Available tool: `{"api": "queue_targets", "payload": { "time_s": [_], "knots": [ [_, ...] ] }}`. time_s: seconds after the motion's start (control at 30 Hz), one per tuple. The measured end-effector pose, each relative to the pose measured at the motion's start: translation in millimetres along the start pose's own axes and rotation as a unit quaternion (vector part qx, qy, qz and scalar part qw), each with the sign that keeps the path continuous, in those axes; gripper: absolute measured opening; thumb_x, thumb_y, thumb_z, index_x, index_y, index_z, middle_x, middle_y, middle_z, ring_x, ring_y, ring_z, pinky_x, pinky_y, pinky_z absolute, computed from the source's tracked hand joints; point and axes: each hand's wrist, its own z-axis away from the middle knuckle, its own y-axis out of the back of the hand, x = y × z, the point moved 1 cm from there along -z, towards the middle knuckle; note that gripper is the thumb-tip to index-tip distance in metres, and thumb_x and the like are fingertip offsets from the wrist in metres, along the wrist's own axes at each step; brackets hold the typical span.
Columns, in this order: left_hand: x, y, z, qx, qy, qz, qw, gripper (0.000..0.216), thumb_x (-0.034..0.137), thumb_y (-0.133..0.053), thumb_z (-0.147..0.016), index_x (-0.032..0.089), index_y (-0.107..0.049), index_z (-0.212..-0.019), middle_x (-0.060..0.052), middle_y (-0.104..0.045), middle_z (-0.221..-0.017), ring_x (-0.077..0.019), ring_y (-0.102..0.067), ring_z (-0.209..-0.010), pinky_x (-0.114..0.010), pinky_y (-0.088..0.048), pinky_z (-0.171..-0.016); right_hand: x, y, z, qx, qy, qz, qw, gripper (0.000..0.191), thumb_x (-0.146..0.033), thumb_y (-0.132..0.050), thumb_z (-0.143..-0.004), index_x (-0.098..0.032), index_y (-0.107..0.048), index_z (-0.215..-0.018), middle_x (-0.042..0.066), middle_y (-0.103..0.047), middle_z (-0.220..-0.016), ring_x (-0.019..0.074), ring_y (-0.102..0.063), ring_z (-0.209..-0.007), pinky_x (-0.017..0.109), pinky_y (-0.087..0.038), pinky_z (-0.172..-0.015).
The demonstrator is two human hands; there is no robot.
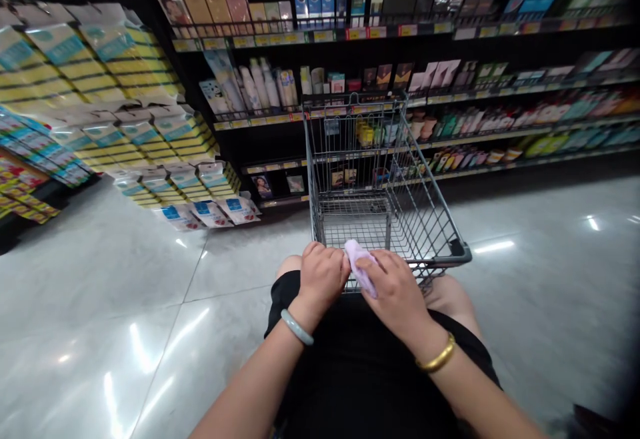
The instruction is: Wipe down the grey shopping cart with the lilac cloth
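Observation:
In the head view, my left hand (324,272) is closed in a fist at the near end of a grey wire shopping cart (433,192), wrapped round its handle, most of which my hands hide. My right hand (395,289) grips a crumpled lilac cloth (361,272) between thumb and fingers, right beside the left knuckles and over the handle. The cart's basket stretches away from me and only bare wire mesh shows in its bottom. A pale bangle (296,327) circles my left wrist, and a gold one (440,353) my right.
Beyond the cart, dark store shelves (280,117) carry rows of boxes, tubes and bottles. Yellow-and-black striped packs (125,59) hang on a rack to the left, some low over the floor. Polished grey floor (150,305) spreads on both sides.

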Motion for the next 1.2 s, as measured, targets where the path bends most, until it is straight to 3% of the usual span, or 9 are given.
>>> {"api": "queue_targets", "payload": {
  "time_s": [0.17, 0.23, 0.4, 0.47, 0.63, 0.7, 0.93, 1.1, 1.2],
  "knots": [
    [1.0, -0.5, -0.1, 0.022, -0.007, 0.004, 1.0, 0.031, 0.027, -0.044, -0.094, 0.02, -0.057, -0.067, -0.003, -0.06, -0.066, -0.0188, -0.05, -0.069, -0.037, -0.035, -0.08, 38.1, 20.9, 5.4, -0.002, -0.109, 0.019, 0.994, 0.04, -0.02, -0.063, -0.077, -0.022, -0.058, -0.117, 0.009, -0.061, -0.11, 0.0269, -0.056, -0.104, 0.043, -0.048, -0.093],
    [1.2, -2.2, -0.2, 0.03, -0.003, -0.001, 1.0, 0.031, 0.026, -0.045, -0.094, 0.02, -0.056, -0.066, -0.003, -0.059, -0.065, -0.0189, -0.05, -0.069, -0.038, -0.035, -0.081, 37.2, 20.5, 4.2, 0.014, -0.132, 0.036, 0.991, 0.042, -0.02, -0.063, -0.077, -0.021, -0.058, -0.118, 0.01, -0.061, -0.11, 0.0279, -0.055, -0.104, 0.045, -0.047, -0.093],
    [0.4, -3.3, -1.2, 0.032, -0.012, -0.012, 0.999, 0.032, 0.028, -0.045, -0.094, 0.021, -0.055, -0.065, -0.003, -0.059, -0.064, -0.019, -0.051, -0.067, -0.038, -0.035, -0.079, -0.6, -1.5, -3.6, 0.012, -0.016, -0.015, 1.0, 0.038, -0.019, -0.062, -0.079, -0.024, -0.059, -0.117, 0.009, -0.059, -0.115, 0.0262, -0.051, -0.108, 0.045, -0.044, -0.099],
    [0.5, -1.9, -1.4, 0.024, -0.018, -0.014, 0.999, 0.031, 0.029, -0.045, -0.095, 0.021, -0.055, -0.066, -0.003, -0.06, -0.064, -0.0191, -0.051, -0.067, -0.038, -0.035, -0.078, 0.1, -1.5, -2.6, 0.003, 0.002, -0.035, 0.999, 0.036, -0.018, -0.062, -0.079, -0.025, -0.06, -0.114, 0.007, -0.06, -0.114, 0.0248, -0.052, -0.107, 0.043, -0.045, -0.098],
    [1.7, -0.5, -1.6, 0.024, -0.014, -0.022, 0.999, 0.031, 0.028, -0.044, -0.095, 0.021, -0.053, -0.066, -0.002, -0.059, -0.064, -0.0195, -0.05, -0.068, -0.038, -0.035, -0.078, 37.8, 20.5, 10.9, 0.031, -0.101, 0.024, 0.994, 0.042, -0.019, -0.067, -0.075, -0.023, -0.059, -0.116, 0.009, -0.06, -0.112, 0.0281, -0.054, -0.105, 0.047, -0.048, -0.094],
    [2.0, -2.0, -1.7, 0.029, -0.011, -0.021, 0.999, 0.032, 0.028, -0.044, -0.095, 0.021, -0.052, -0.065, -0.002, -0.058, -0.063, -0.0195, -0.05, -0.068, -0.038, -0.035, -0.079, 38.6, 20.9, 13.5, 0.056, -0.118, 0.046, 0.99, 0.044, -0.019, -0.067, -0.075, -0.022, -0.059, -0.118, 0.011, -0.06, -0.113, 0.0295, -0.053, -0.106, 0.049, -0.048, -0.094],
    [1.4, -2.3, -1.5, 0.021, -0.018, -0.025, 0.999, 0.032, 0.029, -0.044, -0.095, 0.021, -0.054, -0.066, -0.003, -0.06, -0.065, -0.0192, -0.051, -0.067, -0.038, -0.035, -0.08, 7.2, -9.9, 14.9, 0.086, 0.051, -0.009, 0.995, 0.033, -0.017, -0.06, -0.083, -0.027, -0.06, -0.114, 0.008, -0.058, -0.12, 0.0252, -0.049, -0.118, 0.05, -0.04, -0.107],
    [1.9, -0.8, -0.9, 0.017, -0.018, -0.021, 0.999, 0.031, 0.028, -0.043, -0.095, 0.021, -0.055, -0.068, -0.003, -0.059, -0.065, -0.0193, -0.051, -0.068, -0.038, -0.035, -0.08, 36.3, 4.7, 25.8, 0.106, -0.025, 0.036, 0.993, 0.034, -0.015, -0.064, -0.079, -0.024, -0.06, -0.112, 0.01, -0.058, -0.116, 0.0274, -0.052, -0.112, 0.05, -0.044, -0.101],
    [2.1, -1.9, -1.0, 0.025, -0.009, -0.019, 0.999, 0.032, 0.028, -0.043, -0.095, 0.021, -0.054, -0.066, -0.003, -0.059, -0.064, -0.0192, -0.051, -0.068, -0.038, -0.035, -0.08, 32.7, 6.1, 21.2, 0.097, -0.068, 0.04, 0.992, 0.041, -0.015, -0.066, -0.075, -0.023, -0.059, -0.115, 0.011, -0.058, -0.116, 0.0291, -0.052, -0.111, 0.05, -0.045, -0.099]
  ]
}}
